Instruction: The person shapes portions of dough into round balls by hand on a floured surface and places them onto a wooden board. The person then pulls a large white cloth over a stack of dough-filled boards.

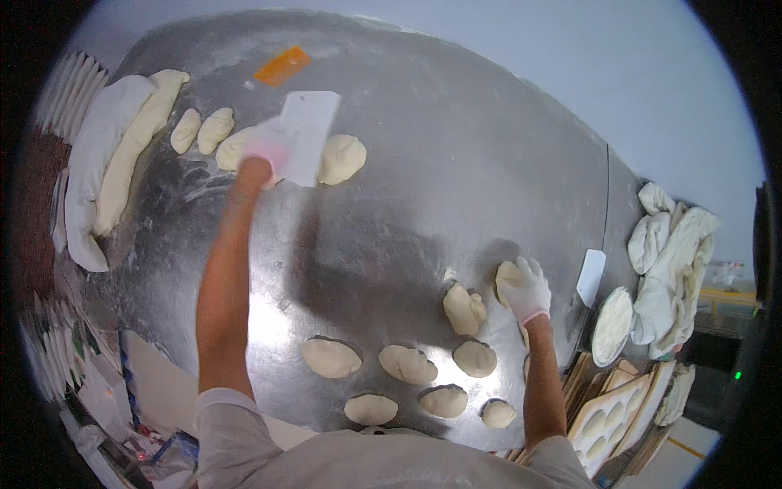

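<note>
My left hand (pixel 262 149), in a pale glove blurred pink at the wrist, grips a white rectangular scraper (pixel 314 122) among dough pieces at the upper left. A rounded dough piece (pixel 344 159) lies just right of the scraper; another piece (pixel 230 148) is partly hidden by my hand. My right hand (pixel 525 289), in a white glove, has its fingers curved over a dough piece (pixel 505 275) at the right. Beside it lies a lumpy dough piece (pixel 463 310), with several more pieces (pixel 407 363) in loose rows below, near my body.
The steel table (pixel 423 204) holds an orange scraper (pixel 281 65), long dough (pixel 138 155) with white cloth (pixel 99 147) at left, and two small pieces (pixel 186 130). At right are a white card (pixel 591 277), a flour bowl (pixel 611 326), bunched cloth (pixel 668 244) and stacked boards (pixel 603 411).
</note>
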`<state>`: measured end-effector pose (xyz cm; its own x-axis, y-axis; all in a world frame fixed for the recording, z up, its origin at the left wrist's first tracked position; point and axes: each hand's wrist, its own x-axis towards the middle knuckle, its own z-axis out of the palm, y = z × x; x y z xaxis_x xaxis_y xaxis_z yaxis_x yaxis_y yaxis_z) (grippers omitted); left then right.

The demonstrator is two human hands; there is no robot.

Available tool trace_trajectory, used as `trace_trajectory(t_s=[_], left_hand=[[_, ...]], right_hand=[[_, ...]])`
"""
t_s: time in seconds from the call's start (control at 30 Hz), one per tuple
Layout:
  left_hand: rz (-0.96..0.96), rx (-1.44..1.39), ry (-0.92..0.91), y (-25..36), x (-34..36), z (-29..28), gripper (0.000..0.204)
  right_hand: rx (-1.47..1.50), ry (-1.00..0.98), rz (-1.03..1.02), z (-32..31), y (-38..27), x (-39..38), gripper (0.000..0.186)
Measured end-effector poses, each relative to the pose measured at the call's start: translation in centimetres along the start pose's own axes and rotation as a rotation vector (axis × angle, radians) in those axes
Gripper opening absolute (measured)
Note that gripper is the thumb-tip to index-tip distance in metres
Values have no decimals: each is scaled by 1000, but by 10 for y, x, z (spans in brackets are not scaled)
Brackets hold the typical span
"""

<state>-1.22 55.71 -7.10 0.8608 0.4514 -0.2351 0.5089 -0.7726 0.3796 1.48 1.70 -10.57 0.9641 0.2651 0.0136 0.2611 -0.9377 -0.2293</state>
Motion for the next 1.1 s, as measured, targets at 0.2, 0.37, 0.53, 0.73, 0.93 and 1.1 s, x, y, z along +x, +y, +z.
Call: trace_trajectory(t_s=[0.2, 0.37, 0.53, 0.73, 0.93, 1.1], left_hand=[[-82, -72, -24, -18, 58, 17, 38], [192, -189, -194, 53, -52, 83, 40], [84, -152, -75, -18, -147, 14, 42], [-146, 330, -35, -150, -93, -65, 35], [124, -98, -43, -117, -11, 13, 32], [377, -287, -121, -8, -81, 46, 41]], right_hand=[[542, -109, 119, 4, -83, 6, 61], [1149, -123, 267, 58, -193, 29, 61], [603, -574, -279, 37, -197, -16, 66], [611, -530, -54, 55, -182, -6, 70], [1015, -358, 54, 97, -229, 97, 76], [1195, -327, 225, 85, -287, 140, 68]])
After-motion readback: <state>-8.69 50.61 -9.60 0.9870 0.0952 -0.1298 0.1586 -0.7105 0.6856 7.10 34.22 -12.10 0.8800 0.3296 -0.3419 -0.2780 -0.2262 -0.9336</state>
